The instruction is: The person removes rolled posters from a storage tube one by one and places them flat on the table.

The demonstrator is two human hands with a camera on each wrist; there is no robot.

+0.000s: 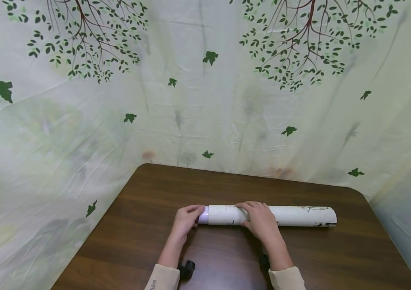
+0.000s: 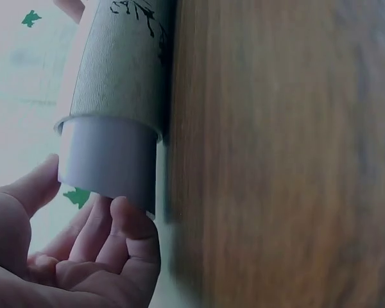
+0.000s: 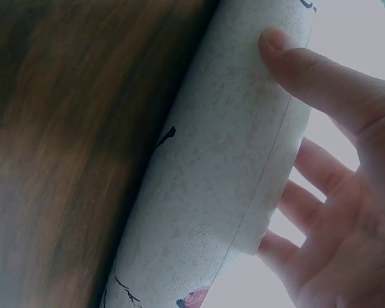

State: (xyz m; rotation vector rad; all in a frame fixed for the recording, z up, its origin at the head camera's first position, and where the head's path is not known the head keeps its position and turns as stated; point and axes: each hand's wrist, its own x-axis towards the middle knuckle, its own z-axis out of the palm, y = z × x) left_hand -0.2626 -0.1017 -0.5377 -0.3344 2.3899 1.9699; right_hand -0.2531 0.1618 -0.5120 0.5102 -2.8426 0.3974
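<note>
Directions follow a clock face laid on the table in the head view, with 12 o'clock at the far edge. A white cylindrical roll of textured, paper-like sheet [image 1: 301,216], printed with dark branch-like marks, lies lengthwise along the 9-to-3 o'clock line on a dark brown wood-grain table [image 1: 154,193]. From its 9 o'clock end protrudes a smooth, pale lilac cylindrical core [image 2: 109,157], narrower than the roll. The left hand [image 1: 183,223] pinches the outer end of this core between its digits; the roll extends from that hand toward 3 o'clock. The right hand [image 1: 261,223] spans the roll, its thumb on the near, 6 o'clock side and its slightly spread fingers over the far, 12 o'clock side. The roll's longer uncovered stretch lies at 3 o'clock from the right hand, the shorter one and the core at 9 o'clock. In the right wrist view, a thin straight edge runs lengthwise along the roll, and a pinkish-red patch [image 3: 196,297] shows near 6 o'clock in that view. A pale, leaf-printed cloth backdrop [image 1: 209,121] hangs at 12 o'clock, beyond the table.
</note>
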